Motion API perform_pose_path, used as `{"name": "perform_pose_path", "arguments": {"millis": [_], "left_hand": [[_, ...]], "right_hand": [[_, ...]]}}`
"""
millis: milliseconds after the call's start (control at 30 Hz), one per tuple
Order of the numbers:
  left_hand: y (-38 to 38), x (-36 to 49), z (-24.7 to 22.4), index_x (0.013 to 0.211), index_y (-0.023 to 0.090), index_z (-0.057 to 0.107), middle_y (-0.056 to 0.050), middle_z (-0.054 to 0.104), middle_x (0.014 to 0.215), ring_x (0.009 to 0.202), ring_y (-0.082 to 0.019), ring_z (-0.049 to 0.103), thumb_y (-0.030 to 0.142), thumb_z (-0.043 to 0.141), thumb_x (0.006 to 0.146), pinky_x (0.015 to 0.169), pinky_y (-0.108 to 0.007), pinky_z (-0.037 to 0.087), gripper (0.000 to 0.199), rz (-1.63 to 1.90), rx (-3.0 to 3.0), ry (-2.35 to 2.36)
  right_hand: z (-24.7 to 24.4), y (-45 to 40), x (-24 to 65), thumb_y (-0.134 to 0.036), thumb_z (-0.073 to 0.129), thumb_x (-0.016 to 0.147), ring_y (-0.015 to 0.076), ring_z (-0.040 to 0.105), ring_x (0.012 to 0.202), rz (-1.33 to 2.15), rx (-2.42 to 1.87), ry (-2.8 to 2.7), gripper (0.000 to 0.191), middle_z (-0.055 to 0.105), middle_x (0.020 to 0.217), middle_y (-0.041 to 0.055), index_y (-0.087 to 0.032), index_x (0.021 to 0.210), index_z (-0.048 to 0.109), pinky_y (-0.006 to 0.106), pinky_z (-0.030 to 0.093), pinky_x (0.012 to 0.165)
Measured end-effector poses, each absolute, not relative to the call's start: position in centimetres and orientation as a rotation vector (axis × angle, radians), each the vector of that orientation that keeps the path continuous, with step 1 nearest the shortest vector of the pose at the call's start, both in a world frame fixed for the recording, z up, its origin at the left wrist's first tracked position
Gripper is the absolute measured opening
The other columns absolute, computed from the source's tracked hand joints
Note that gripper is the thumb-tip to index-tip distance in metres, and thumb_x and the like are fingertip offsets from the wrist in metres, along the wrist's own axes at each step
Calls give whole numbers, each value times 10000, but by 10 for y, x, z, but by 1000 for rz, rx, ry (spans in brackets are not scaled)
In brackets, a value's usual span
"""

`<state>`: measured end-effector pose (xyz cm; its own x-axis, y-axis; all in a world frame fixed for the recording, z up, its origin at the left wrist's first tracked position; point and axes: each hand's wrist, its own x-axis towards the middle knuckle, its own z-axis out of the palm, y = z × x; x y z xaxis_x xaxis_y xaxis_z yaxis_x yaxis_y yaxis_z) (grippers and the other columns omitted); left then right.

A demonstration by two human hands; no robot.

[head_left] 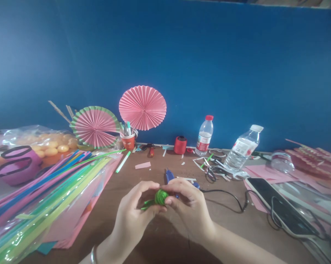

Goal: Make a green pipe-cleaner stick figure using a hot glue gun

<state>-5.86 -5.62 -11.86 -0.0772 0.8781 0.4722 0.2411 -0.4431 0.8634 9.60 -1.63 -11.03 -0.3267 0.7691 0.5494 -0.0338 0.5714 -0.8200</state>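
Note:
Between my two hands is a small green coil (161, 197), wound like a pipe cleaner, with loose green ends sticking out to the left. My left hand (136, 205) pinches it from the left, thumb below and fingers above. From the right, the thumb and fingertips of my right hand (191, 205) press on the same coil. Just behind the hands lies a blue tool (169, 176), likely a glue gun; the right hand hides part of it, and a black cord (228, 192) runs off to the right near it.
Bagged pipe cleaners (58, 183) cover the left. Two pleated paper fans (142, 107) stand near a pen cup (127, 141). Behind are a red-capped bottle (204, 137), a white-capped bottle (244, 148) and a red roll (180, 145). Scissors (211, 174) lie among scraps; a phone (281, 207) is at right.

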Motion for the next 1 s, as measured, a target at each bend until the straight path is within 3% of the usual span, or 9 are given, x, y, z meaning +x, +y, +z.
{"name": "perform_pose_path", "arguments": {"millis": [433,600,1000], "left_hand": [[-56,-61,-110,897,206,564,-44,604,970,873,-141,587,93,594,726,753,-224,484,207,1562,2230,1416],[-54,-64,-111,875,199,563,-39,609,922,837,-141,592,67,593,712,721,-221,484,212,1518,2241,1444],[-53,-64,-115,937,207,515,-57,601,904,834,-160,581,63,516,762,738,-269,473,226,1420,2298,1461]], "right_hand": [[-109,-18,93,-171,638,706,133,559,782,1046,-723,-1695,148,605,839,20,-209,849,641,238,449,691],[-99,-9,96,-180,732,591,140,583,742,1388,-741,-1677,363,629,805,10,-208,934,616,263,475,688],[-107,-7,94,-236,745,568,140,599,694,1409,-825,-1638,321,649,735,6,-174,855,614,265,486,660]]}}
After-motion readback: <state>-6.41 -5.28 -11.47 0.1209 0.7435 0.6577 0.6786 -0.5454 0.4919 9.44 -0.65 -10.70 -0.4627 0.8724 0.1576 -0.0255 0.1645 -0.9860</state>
